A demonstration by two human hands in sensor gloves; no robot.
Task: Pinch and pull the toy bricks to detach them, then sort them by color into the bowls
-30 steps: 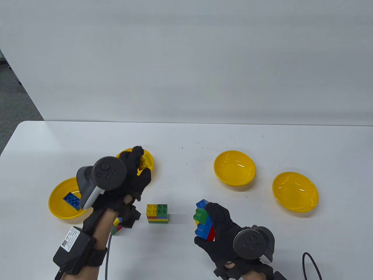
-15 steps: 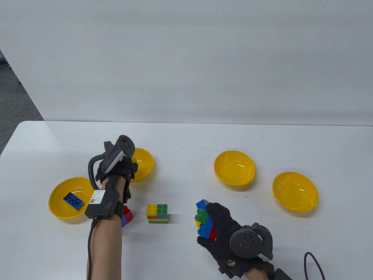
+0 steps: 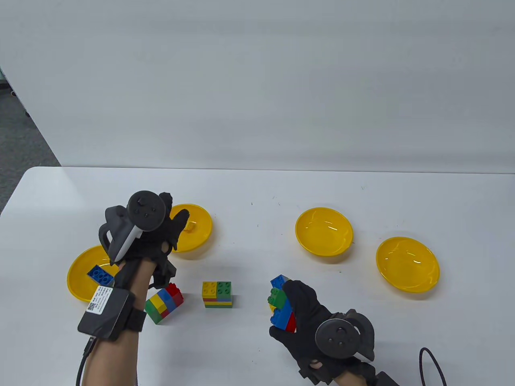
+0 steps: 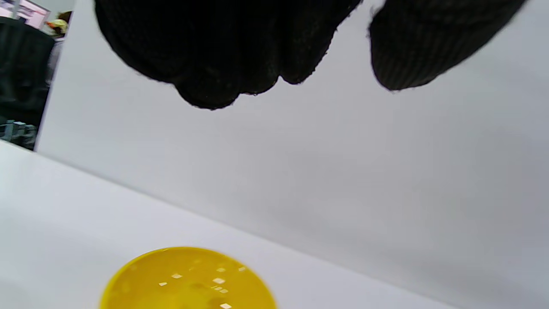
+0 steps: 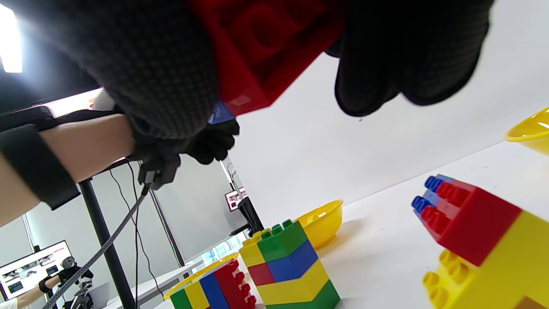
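My left hand (image 3: 174, 210) hovers over the near-left yellow bowl (image 3: 203, 237) with loose fingers and holds nothing; a yellow brick (image 3: 191, 226) lies in that bowl. In the left wrist view the left hand (image 4: 326, 64) hangs empty above a yellow bowl (image 4: 188, 279). My right hand (image 3: 281, 310) grips a mixed brick cluster (image 3: 277, 296) of blue, green, yellow and red just above the table. In the right wrist view the right hand (image 5: 266, 73) clamps the cluster's red brick (image 5: 257, 38).
The far-left bowl (image 3: 78, 283) holds a blue brick (image 3: 100, 275). Two more bowls (image 3: 324, 231) (image 3: 407, 264) stand at the right. A stack (image 3: 217, 294) stands mid-table, another cluster (image 3: 164, 302) lies on its side. A red-yellow-blue cluster (image 5: 472, 240) sits close under my right hand.
My left hand held a yellow brick over the bowl, turned over and let it go; the brick now lies in the bowl. The hand has rolled back. My right hand barely moved.
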